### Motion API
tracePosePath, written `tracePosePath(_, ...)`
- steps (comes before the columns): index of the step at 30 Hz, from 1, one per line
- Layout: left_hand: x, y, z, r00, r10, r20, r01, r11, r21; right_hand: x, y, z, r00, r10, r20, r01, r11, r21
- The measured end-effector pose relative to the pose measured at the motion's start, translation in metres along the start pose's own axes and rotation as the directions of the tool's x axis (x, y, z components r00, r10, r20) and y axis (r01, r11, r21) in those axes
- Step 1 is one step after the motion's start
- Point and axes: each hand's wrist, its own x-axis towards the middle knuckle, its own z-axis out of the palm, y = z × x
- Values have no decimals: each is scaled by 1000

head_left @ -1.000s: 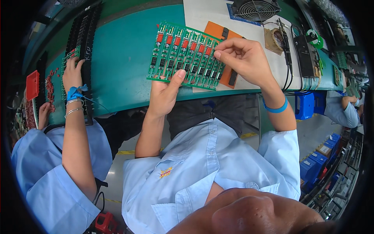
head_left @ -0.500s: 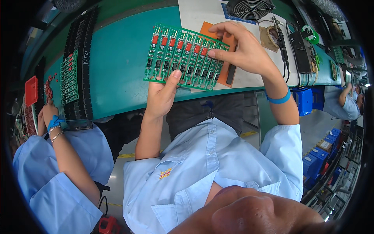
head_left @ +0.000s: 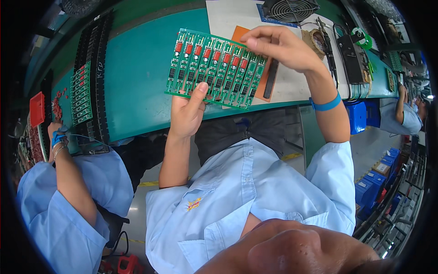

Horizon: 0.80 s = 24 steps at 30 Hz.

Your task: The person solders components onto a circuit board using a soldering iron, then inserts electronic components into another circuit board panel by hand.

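Note:
A green circuit board panel (head_left: 213, 68) of several narrow strips is tilted above the bench. Most strips carry a red component and a black display; the two rightmost show no red component. My left hand (head_left: 188, 112) grips the panel's lower edge, thumb on the front and fingers hidden behind. At the panel's upper right corner is my right hand (head_left: 283, 48), thumb and forefinger drawn together in a pinch. Whatever they hold, if anything, cannot be made out. Behind the panel's right side lies an orange plate (head_left: 265, 86) with a dark bar (head_left: 271, 78).
On the green bench (head_left: 137, 77), another board panel (head_left: 81, 93) rests against a black rack (head_left: 98, 73) at left. A co-worker's hand (head_left: 54, 130) is near loose red parts (head_left: 57, 105) and a red tray (head_left: 37, 107). A soldering iron (head_left: 327, 45) and fan (head_left: 292, 10) stand at right.
My right thumb has left the panel's face, and my right fingers have moved up to its upper corner and closed together. The panel has shifted slightly left. The co-worker's arm has moved a little.

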Motion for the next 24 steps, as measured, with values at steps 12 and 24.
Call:
tracePosePath(12,-11,2,-14,993,-75,87,69,995,79,77,28,6,963,-244,113,268,906,-327)
tracePosePath(24,-10,2,-11,992,-65,107,48,986,159,124,11,83,946,-316,71,290,728,-621)
